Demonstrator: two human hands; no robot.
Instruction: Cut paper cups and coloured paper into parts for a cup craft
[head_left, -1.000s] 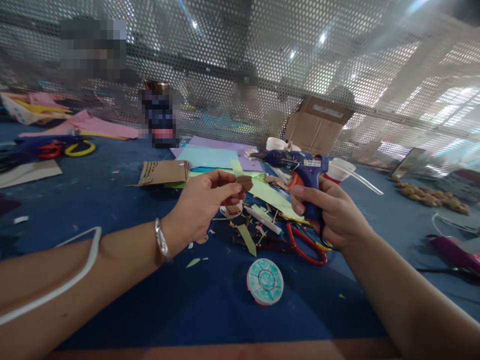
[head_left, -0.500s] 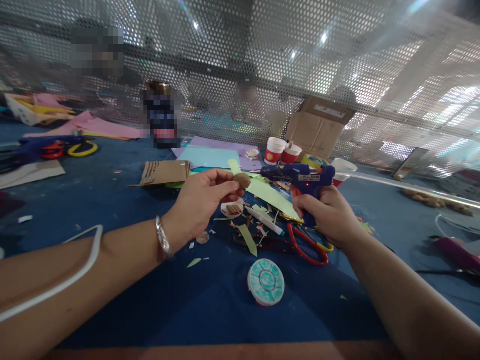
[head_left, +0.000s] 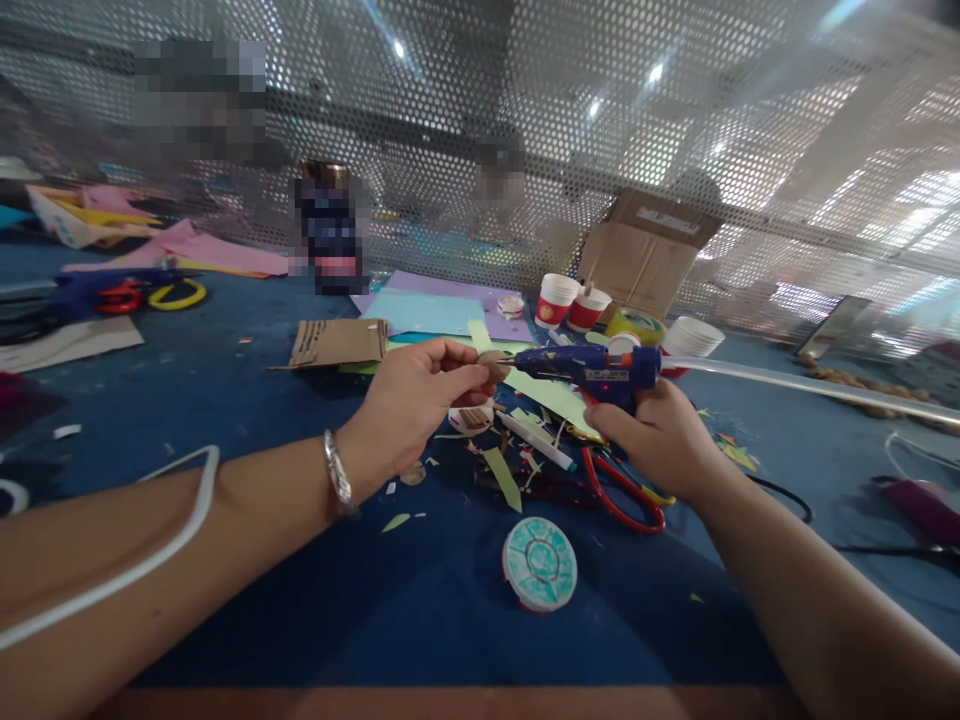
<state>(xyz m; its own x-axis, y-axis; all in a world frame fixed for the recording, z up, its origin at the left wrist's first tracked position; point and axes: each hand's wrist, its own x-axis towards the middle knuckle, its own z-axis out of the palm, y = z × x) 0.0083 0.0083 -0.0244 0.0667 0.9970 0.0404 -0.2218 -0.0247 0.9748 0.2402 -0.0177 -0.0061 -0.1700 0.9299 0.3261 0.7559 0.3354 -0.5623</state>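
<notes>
Between thumb and fingers my left hand (head_left: 427, 395) pinches a small round brown disc (head_left: 493, 366), with a pale green paper strip (head_left: 478, 335) rising behind it. My right hand (head_left: 660, 430) grips a blue glue gun (head_left: 589, 366) with a long clear glue stick (head_left: 795, 384) out of its back. The gun's nozzle points left and reaches the disc; whether it touches cannot be made out. Below the hands lie a white marker (head_left: 538, 442), red-handled scissors (head_left: 626, 500) and paper scraps. Nearer to me rests a round piece painted turquoise (head_left: 540, 563).
Paper cups (head_left: 556, 300) and a cardboard box (head_left: 643, 250) stand at the back by the perforated metal screen (head_left: 435, 130). A corrugated cardboard piece (head_left: 339, 342) and coloured sheets (head_left: 427, 308) lie behind my left hand. A second glue gun (head_left: 97, 290) is at far left.
My right hand has brought the glue gun's nozzle left and slightly down to the brown disc. My left hand still holds the disc. The whole view has shifted slightly.
</notes>
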